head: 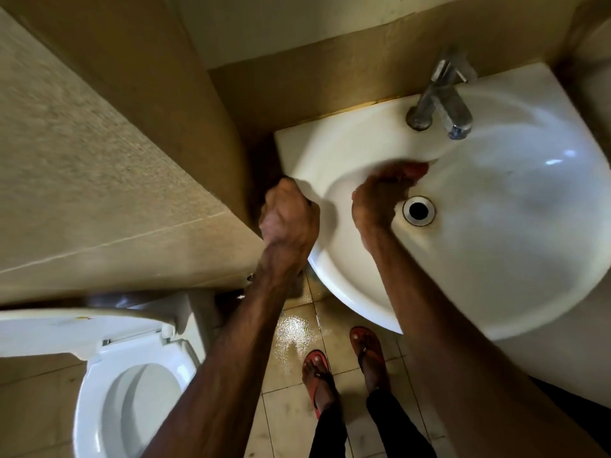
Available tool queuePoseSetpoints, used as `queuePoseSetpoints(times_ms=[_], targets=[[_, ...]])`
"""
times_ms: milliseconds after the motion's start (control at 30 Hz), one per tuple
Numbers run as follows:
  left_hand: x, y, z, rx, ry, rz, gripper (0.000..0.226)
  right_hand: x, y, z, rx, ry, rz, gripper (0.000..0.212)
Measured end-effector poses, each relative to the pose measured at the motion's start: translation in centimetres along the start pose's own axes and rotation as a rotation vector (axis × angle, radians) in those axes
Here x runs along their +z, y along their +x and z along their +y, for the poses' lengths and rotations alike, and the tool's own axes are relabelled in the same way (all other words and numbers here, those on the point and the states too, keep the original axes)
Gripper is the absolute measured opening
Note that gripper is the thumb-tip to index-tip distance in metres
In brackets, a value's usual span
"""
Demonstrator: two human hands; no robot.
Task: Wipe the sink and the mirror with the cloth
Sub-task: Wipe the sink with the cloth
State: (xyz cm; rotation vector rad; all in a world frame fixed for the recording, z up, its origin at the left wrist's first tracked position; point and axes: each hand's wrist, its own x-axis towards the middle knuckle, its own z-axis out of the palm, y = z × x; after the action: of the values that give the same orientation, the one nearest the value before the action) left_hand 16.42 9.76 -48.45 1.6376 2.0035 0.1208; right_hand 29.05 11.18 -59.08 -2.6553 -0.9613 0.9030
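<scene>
The left hand [291,214] is gripping the left rim of the white oval ceramic sink [496,242], fingers curled over its edge and forearm stretching straight up to it. The right hand [377,200] is lying motion-blurred inside the basin, just left of the round metal drain [418,209], with its arm angling in over the front rim. Whether its fingers are spread or pinching the cloth cannot be told.

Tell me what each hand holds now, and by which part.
The left hand grips the sink by its left rim. The right hand lies inside it, blurred by motion; whether it holds anything cannot be told.
</scene>
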Motion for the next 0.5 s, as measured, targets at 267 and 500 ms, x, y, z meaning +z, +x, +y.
queuePoseSetpoints(times_ms=[267, 500], targets=[[0.9, 0.4, 0.1, 0.04, 0.088, 0.007, 0.032, -1.1, -8.7, 2.7, -0.547, 0.014, -0.257, 0.078], [2.8, 1.3, -1.1, 0.113, 0.134, 0.037, 0.043, -3.9, -13.3, 5.4, -0.602, -0.099, -0.405, 0.064]])
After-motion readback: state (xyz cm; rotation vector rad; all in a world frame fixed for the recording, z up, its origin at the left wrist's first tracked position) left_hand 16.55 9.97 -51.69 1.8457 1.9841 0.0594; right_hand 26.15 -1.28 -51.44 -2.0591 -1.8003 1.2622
